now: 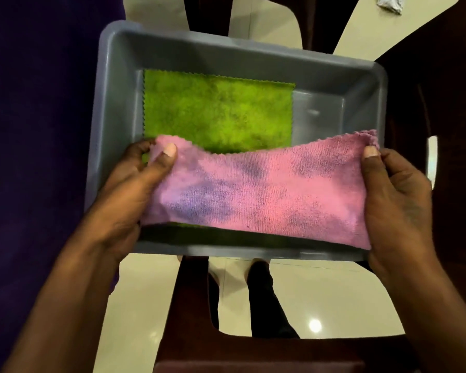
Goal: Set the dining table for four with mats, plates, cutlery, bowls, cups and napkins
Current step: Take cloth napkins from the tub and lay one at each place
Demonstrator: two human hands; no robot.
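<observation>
A pale glossy floor (307, 292) is seen below, with a dark wooden stool frame (191, 305) crossing it, and a grey plastic tub (253, 57) is set on top. Inside the tub, against its left wall, a green napkin (215, 111) is laid flat on the bottom. Over the tub's near edge a pink napkin (258, 195) is stretched wide. Its left end is pinched by the left hand (135, 184), grip clamped on the cloth, thumb on top. Its right end is pinched by the right hand (393, 197), clamped likewise.
</observation>
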